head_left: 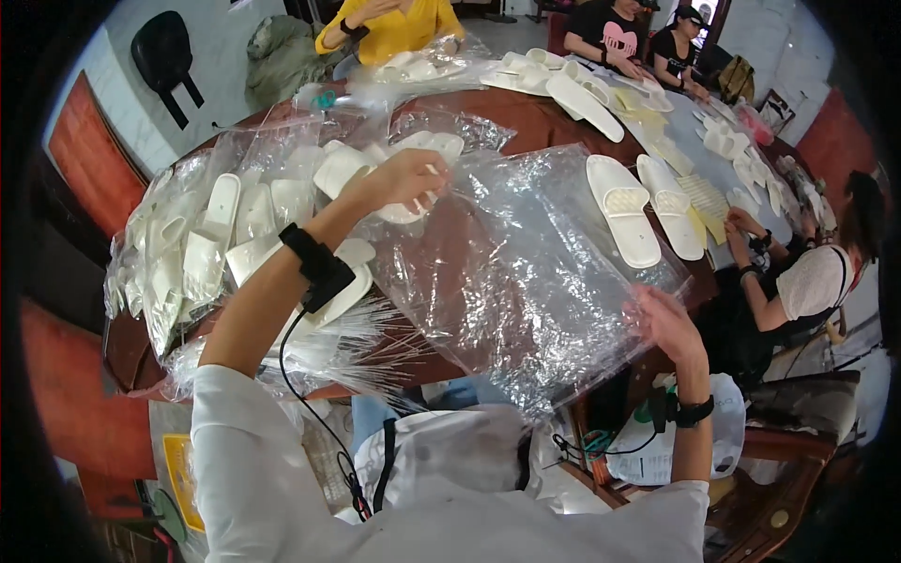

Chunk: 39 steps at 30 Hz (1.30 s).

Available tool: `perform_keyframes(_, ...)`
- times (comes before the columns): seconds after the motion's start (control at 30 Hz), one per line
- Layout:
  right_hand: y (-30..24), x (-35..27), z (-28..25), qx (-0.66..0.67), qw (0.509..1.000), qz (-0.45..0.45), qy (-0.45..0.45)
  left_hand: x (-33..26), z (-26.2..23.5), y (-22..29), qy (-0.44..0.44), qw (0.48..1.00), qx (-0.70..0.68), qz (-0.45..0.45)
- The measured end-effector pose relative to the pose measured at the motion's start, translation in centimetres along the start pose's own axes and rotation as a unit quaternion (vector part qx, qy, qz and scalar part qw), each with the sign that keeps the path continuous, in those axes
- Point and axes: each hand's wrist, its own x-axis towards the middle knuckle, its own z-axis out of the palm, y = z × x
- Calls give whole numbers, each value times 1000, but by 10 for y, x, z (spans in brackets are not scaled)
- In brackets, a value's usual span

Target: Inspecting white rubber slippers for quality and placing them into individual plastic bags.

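A large clear plastic bag point(526, 272) is spread flat between my hands over the brown table. My left hand point(404, 180) pinches it near its far left corner, with white slippers point(343, 169) lying just beyond and beneath the wrist. At the near right edge, the fingers of my right hand point(666, 324) are closed on the film. A pair of white slippers lies to the right of the bag, soles down: the left one point(627, 225) and the right one point(674, 220). More slippers lie under my left forearm, partly hidden by it.
Bagged white slippers point(221, 220) are heaped at the left, beside a bundle of thin clear strips point(361, 342) at the near edge. Teal scissors point(325, 99) lie at the back. Several people work around the table. A wooden chair point(779, 469) stands at lower right, holding a white plastic bag point(727, 413).
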Motion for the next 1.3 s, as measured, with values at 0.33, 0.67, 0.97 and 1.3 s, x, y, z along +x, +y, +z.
perform_keyframes(0.33, 17, 44, -39, -78, 976, -186, 80, -8, 3, -6, -29, 992, 46, -112)
perform_keyframes(0.67, 33, -98, 112, -389, 808, -428, 115, -26, 6, -25, -109, 979, 63, -157)
perform_keyframes(0.97, 74, -105, 125, -434, 798, -408, 89, -17, 21, -27, 62, 993, 42, -96)
perform_keyframes(1.3, 9, -70, 85, -337, 875, -342, 61, 2, 17, -42, 111, 991, 7, -67)
